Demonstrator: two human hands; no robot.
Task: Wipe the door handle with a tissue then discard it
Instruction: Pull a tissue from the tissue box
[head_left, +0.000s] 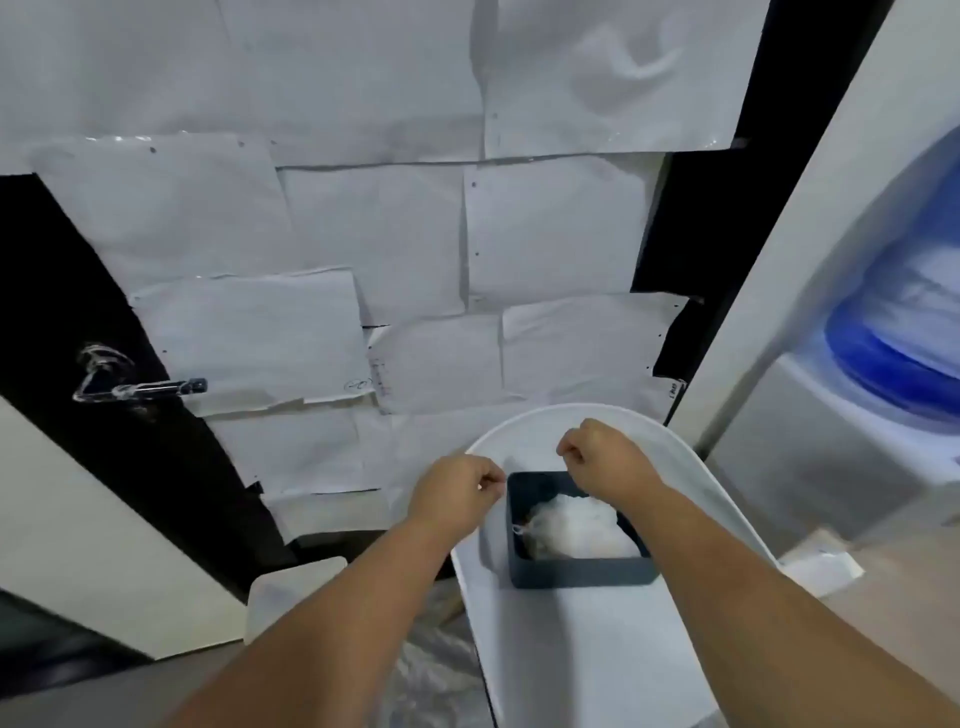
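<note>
The door handle (140, 388) is a shiny metal lever at the left, on a black door (171, 457) largely covered with taped white paper sheets. A dark blue rectangular box (582, 571) stands on a white rounded surface (571, 644) below centre, with crumpled white tissue (576, 527) inside. My left hand (457, 493) hovers just left of the box with its fingers curled. Over the box's far edge my right hand (605, 457) is also curled. I see nothing held in either hand. Both are far right of the handle.
A water dispenser (831, 467) with a blue bottle (904, 332) stands at the right. A pale wall edge (83, 545) lies at the lower left, and a white board (296, 592) leans near the floor beside crinkled plastic sheeting (436, 670).
</note>
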